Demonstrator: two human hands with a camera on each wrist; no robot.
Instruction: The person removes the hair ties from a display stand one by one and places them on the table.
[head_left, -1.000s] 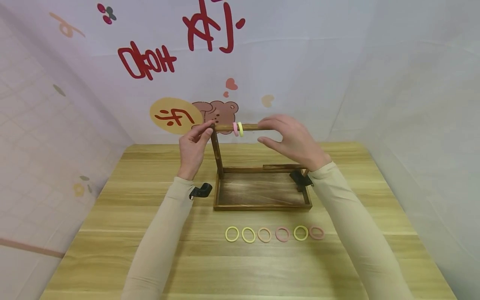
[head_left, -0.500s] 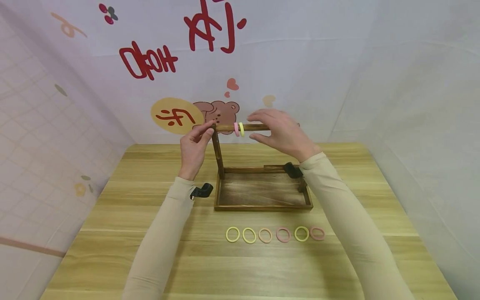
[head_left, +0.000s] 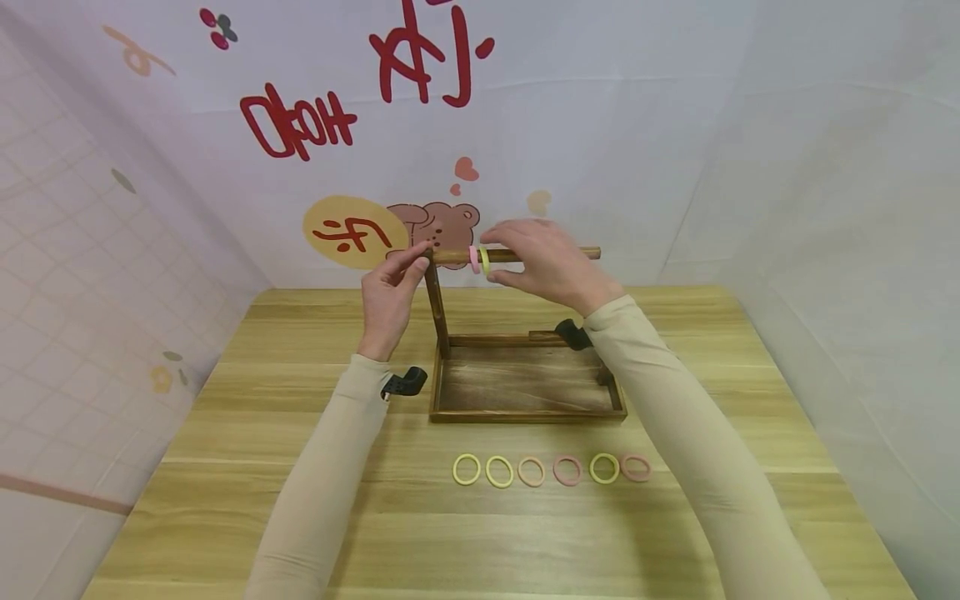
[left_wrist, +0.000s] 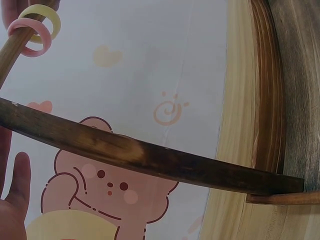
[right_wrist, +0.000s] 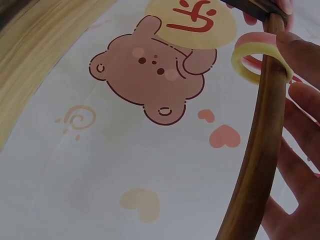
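Note:
My left hand [head_left: 386, 302] pinches the top of the upright post of a wooden stand [head_left: 435, 300], where a horizontal rod [head_left: 573, 253] joins it. On that rod hang a pink ring [head_left: 473, 260] and, just right of it, a yellow ring [head_left: 484, 262]. Fingers of my right hand [head_left: 551, 262] curve above and below the rod, their tips at the yellow ring. In the right wrist view the fingertips meet the edge of the yellow ring [right_wrist: 250, 77], with the other fingers spread. The left wrist view shows the post [left_wrist: 125, 150] crossing in front of my left hand [left_wrist: 15, 200].
The stand's shallow tray base [head_left: 525, 415] sits on the wooden table [head_left: 450, 542]. Several yellow, pink and orange rings lie in a row in front of it, including a pink ring [head_left: 567, 471]. A printed white cloth [head_left: 600, 125] rises behind.
My right hand has moved left along the rod until its fingertips reach the yellow ring, uncovering the rod's right end. My left hand stays at the post's top.

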